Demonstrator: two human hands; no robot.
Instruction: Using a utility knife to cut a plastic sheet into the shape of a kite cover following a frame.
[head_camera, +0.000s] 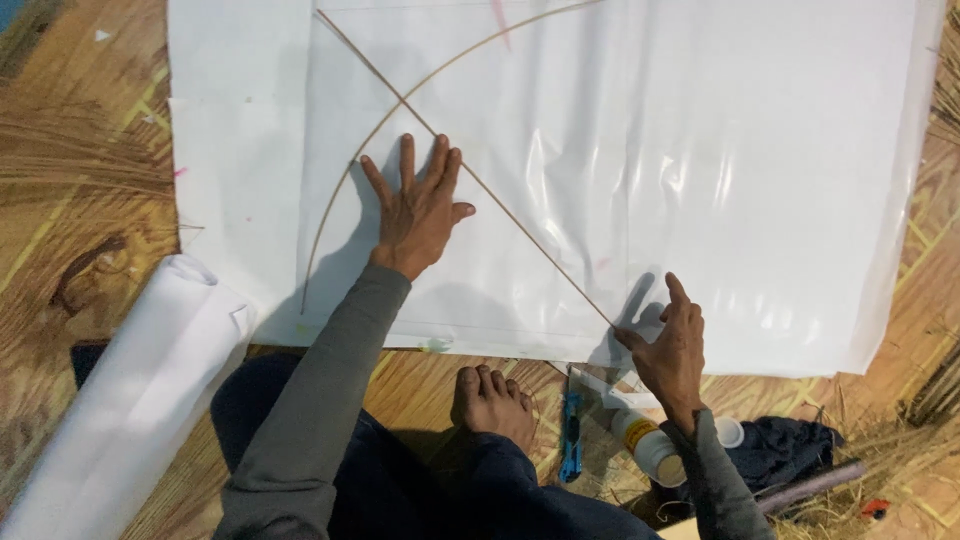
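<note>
White sheet spread on floor. Left hand flat, fingers splayed, pinning crossed sticks to sheet. Right hand pinches straight stick's end at sheet's near edge. Glue bottle, paper roll nearby.

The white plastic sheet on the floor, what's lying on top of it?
On the white plastic sheet lie two thin crossed sticks: a straight stick and a bowed stick. The left hand presses flat beside their crossing; the right hand pinches the straight stick's lower end, hiding its tip.

White glue bottle, yellow-red label, lying near right wrist.
</note>
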